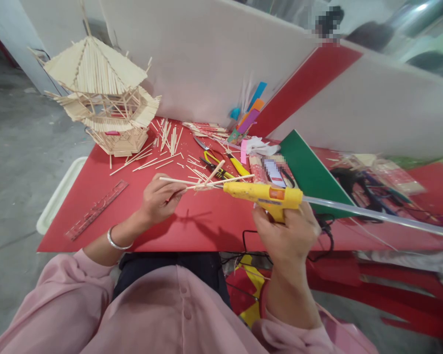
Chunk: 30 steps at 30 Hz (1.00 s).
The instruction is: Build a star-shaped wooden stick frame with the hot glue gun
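My left hand (pixel 158 199) is closed on a small piece made of thin wooden sticks (pixel 203 182), held a little above the red table (pixel 96 182). My right hand (pixel 286 231) grips a yellow hot glue gun (pixel 266 195) by its handle. The gun's nozzle touches the stick piece where the sticks cross. A long clear glue stick (pixel 384 215) juts out of the gun's back to the right. A silver bangle (pixel 115 241) sits on my left wrist.
A pagoda model of wooden sticks (pixel 103 93) stands at the table's far left. Loose sticks (pixel 166 142), yellow-handled pliers (pixel 221 164), a ruler (pixel 96 209), a green sheet (pixel 310 172) and coloured paper strips (pixel 249 115) lie around. White boards (pixel 206 54) rise behind.
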Each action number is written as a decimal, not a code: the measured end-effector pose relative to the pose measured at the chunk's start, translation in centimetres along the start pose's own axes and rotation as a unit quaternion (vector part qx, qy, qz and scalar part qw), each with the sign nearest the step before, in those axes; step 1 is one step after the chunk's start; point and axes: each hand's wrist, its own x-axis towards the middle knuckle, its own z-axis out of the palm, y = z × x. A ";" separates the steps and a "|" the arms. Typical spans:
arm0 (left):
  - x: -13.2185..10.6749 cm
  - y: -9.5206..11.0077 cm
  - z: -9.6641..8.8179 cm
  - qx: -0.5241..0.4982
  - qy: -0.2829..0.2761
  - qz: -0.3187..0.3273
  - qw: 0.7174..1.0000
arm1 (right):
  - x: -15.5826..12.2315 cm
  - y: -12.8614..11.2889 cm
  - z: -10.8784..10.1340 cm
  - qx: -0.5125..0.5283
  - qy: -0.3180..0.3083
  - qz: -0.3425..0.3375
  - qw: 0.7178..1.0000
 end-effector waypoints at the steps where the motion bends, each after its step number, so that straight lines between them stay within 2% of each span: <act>1: 0.0 0.1 0.0 -0.002 0.000 -0.006 1.000 | -0.1 0.0 0.0 -0.005 -0.002 0.002 1.000; 16: -0.3 0.4 0.4 -0.027 -0.010 -0.047 0.998 | 0.2 -0.7 -0.4 -0.009 0.013 -0.005 1.000; 21: -0.6 0.4 0.6 -0.015 -0.022 -0.069 0.997 | 0.2 -1.1 0.2 -0.008 0.010 0.024 1.000; 26: -0.8 0.4 0.7 -0.034 -0.044 -0.079 0.995 | 0.4 -1.3 1.0 -0.002 0.021 -0.007 1.000; 30: -1.1 0.4 0.8 -0.050 -0.031 -0.076 0.995 | 0.5 -1.4 1.4 -0.011 0.019 -0.010 1.000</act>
